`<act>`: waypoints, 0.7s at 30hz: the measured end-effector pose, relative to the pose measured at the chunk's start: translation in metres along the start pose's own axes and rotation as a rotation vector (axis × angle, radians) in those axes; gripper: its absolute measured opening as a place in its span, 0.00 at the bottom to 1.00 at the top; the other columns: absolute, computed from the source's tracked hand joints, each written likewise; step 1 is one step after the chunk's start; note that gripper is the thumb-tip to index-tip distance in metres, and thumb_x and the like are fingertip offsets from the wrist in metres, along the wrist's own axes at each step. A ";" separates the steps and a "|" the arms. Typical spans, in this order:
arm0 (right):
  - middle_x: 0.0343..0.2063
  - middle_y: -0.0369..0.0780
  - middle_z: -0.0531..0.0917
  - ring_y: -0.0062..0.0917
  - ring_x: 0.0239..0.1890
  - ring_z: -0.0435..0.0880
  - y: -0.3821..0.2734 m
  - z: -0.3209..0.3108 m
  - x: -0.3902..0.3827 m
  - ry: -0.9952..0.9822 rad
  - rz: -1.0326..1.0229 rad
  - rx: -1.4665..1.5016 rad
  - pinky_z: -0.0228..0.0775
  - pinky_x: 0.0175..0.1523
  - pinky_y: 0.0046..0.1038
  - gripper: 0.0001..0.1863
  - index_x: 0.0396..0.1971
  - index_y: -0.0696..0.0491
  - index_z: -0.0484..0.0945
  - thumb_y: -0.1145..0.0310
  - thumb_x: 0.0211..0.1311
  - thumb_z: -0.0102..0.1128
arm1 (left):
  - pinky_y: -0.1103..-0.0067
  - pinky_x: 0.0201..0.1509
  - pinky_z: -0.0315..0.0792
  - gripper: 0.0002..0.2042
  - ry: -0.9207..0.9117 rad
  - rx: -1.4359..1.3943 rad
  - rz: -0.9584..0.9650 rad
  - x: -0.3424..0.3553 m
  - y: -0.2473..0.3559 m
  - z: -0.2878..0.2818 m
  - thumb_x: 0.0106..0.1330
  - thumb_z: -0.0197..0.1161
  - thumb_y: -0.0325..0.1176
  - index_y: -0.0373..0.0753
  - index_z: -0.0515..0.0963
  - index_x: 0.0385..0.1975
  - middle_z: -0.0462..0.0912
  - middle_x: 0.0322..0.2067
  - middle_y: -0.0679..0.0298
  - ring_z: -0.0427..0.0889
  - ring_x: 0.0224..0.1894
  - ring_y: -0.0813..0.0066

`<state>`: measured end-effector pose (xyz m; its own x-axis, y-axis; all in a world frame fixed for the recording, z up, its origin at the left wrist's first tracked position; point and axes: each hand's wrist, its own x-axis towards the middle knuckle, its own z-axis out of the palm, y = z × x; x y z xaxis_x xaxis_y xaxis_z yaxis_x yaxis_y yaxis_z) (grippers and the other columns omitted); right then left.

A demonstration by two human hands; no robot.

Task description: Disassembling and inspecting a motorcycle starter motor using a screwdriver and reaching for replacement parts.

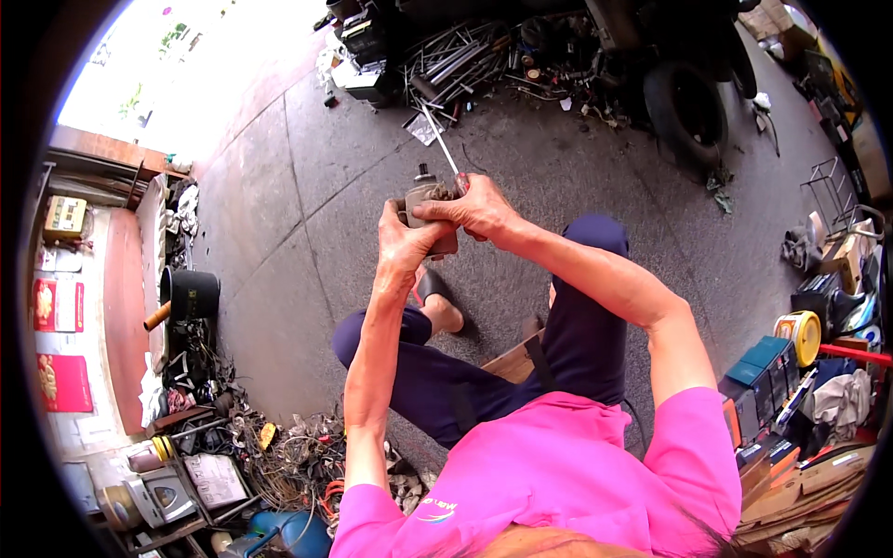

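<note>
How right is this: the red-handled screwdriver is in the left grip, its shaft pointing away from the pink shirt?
Wrong grip: the head view shows the red-handled screwdriver in the right grip. Its shaft does point away from the pink shirt.

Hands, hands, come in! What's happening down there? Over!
Left hand gripping grey part. Right hand holding screwdriver, thumb on part. Screwdriver shaft pointing away from part. Metal rods on floor beyond.
</note>
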<state>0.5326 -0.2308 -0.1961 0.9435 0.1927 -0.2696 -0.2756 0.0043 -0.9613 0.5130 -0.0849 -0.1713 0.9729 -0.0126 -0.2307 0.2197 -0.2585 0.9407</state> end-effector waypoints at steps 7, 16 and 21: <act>0.26 0.39 0.80 0.19 0.28 0.79 0.000 -0.034 -0.010 0.154 -0.087 0.387 0.73 0.34 0.21 0.22 0.30 0.61 0.76 0.64 0.36 0.74 | 0.77 0.42 0.73 0.31 -0.176 -0.007 0.127 0.022 0.012 0.035 0.43 0.72 0.38 0.30 0.65 0.45 0.77 0.36 0.56 0.78 0.37 0.72; 0.14 0.28 0.67 0.08 0.10 0.60 0.006 -0.127 -0.026 0.443 0.382 0.381 0.48 0.13 0.15 0.17 0.31 0.54 0.72 0.60 0.45 0.65 | 0.68 0.66 0.49 0.52 -0.096 -0.027 -0.927 -0.040 -0.296 0.094 0.54 0.57 0.61 0.16 0.44 0.59 0.53 0.60 0.35 0.52 0.65 0.51; 0.24 0.34 0.73 0.12 0.21 0.70 0.012 -0.142 -0.023 0.500 0.544 0.395 0.62 0.23 0.16 0.22 0.37 0.59 0.69 0.68 0.41 0.68 | 0.70 0.59 0.61 0.39 -0.635 0.752 -1.005 -0.090 -0.271 0.145 0.60 0.52 0.53 0.25 0.52 0.60 0.58 0.59 0.41 0.61 0.61 0.56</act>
<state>0.5341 -0.3745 -0.2096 0.6048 -0.1902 -0.7733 -0.6726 0.3979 -0.6239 0.3559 -0.1539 -0.4414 0.1836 0.1079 -0.9771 0.5059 -0.8626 -0.0001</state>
